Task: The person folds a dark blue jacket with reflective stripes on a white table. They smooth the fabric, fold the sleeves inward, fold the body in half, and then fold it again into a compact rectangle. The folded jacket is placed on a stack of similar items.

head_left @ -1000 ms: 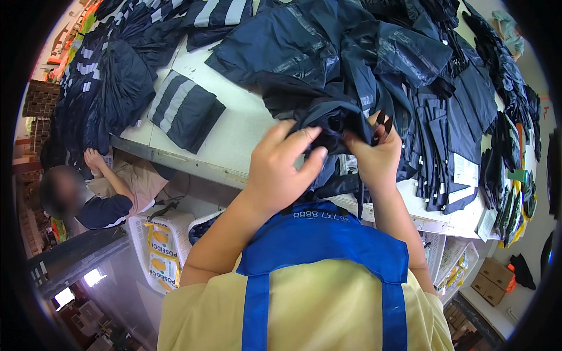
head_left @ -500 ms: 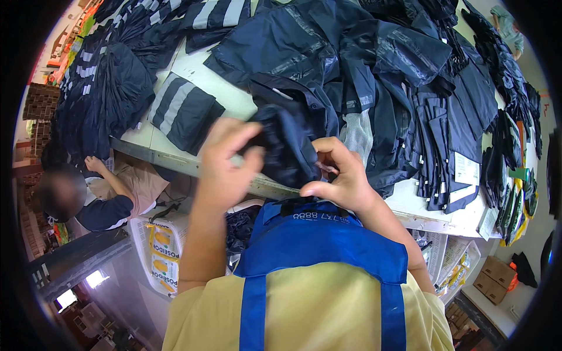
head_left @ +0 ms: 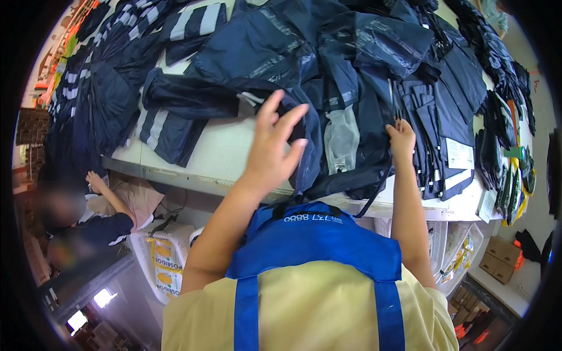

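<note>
A dark navy rain jacket (head_left: 295, 44) with shiny taped seams lies spread over the table, inside out in part. Its sleeve (head_left: 190, 99) stretches to the left across a folded garment with grey stripes (head_left: 158, 127). My left hand (head_left: 272, 143) is open, fingers spread, above the jacket's edge with its zip. White mesh lining (head_left: 342, 140) shows between my hands. My right hand (head_left: 402, 140) is closed on a slim, pointed metallic tool (head_left: 398, 111), seen only in part; its exact kind is unclear. A narrow dark strap hangs below that hand.
Folded dark garments (head_left: 430, 140) are stacked at the right, with a white printed sheet (head_left: 460, 153) on them. More striped garments (head_left: 108, 88) pile up at the left. A seated person (head_left: 99, 216) works at the left. White baskets (head_left: 167, 260) stand below the table edge (head_left: 193, 182).
My left hand has let go of the bunched dark fabric, and the sleeve now lies stretched to the left. My right hand has moved right, away from the jacket's edge, and holds the slim tool.
</note>
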A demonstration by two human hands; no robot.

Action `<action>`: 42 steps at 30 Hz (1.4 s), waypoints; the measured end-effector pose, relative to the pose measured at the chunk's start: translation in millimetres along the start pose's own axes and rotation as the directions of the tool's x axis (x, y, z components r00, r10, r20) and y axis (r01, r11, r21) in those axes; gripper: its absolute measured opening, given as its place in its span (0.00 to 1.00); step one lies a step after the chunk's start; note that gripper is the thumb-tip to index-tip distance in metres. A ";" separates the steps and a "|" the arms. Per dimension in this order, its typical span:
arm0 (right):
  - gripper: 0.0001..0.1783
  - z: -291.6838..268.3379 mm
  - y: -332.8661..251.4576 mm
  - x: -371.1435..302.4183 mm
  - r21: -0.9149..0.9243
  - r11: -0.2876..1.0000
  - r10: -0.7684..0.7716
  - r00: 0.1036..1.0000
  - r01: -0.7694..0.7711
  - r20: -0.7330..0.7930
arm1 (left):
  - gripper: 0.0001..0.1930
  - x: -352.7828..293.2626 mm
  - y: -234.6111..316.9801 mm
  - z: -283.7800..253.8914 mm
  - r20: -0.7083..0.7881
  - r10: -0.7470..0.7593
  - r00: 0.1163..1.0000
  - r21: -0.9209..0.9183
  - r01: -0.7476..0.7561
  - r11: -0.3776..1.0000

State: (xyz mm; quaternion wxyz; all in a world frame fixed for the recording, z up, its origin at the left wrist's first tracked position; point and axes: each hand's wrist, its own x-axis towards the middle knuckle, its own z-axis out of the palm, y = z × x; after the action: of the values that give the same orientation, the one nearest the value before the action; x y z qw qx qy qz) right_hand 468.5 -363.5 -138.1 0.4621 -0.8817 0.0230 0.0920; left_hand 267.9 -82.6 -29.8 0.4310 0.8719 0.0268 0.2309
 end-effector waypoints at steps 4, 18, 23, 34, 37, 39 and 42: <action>0.11 16.6 -82.9 -93.3 -0.197 0.719 -0.640 0.746 0.666 0.185 | 0.28 69.7 16.4 43.4 0.034 0.123 0.992 -0.049 -0.121 0.991; 0.26 -8.3 -49.5 -122.3 -0.145 0.908 -0.412 0.901 0.393 -0.137 | 0.10 204.1 -13.0 132.1 0.222 0.112 0.969 -0.064 -0.100 0.993; 0.21 -29.0 -12.3 -101.2 0.000 0.991 -0.132 0.970 0.135 0.202 | 0.20 166.6 -71.2 -13.6 0.079 -0.428 0.900 -0.970 0.168 0.174; 0.10 -13.4 -117.6 -139.1 0.236 0.867 -0.395 0.316 0.439 0.863 | 0.51 10.4 -48.3 10.7 -0.101 -0.680 0.726 -0.539 0.534 0.651; 0.12 -8.6 -150.7 -121.8 0.270 0.843 -0.450 0.336 0.466 0.827 | 0.45 15.2 -34.9 32.7 -0.096 -0.413 0.906 0.250 0.424 0.871; 0.13 -1.6 -158.0 -108.5 0.285 0.769 -0.633 0.617 0.572 0.467 | 0.39 19.0 -34.8 34.0 0.022 -0.485 0.874 0.327 0.452 0.830; 0.14 5.4 -148.9 -88.6 -0.071 0.904 -0.340 0.810 0.421 0.477 | 0.36 16.3 -36.8 24.1 -0.035 -0.484 0.874 0.256 0.476 0.841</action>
State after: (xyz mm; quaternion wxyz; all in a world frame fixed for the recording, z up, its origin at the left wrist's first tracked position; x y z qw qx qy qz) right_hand 399.5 -277.9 -4.2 0.3852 -0.8587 -0.2711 0.2020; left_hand 298.2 -73.4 -64.3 0.3588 0.8892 0.2671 0.0964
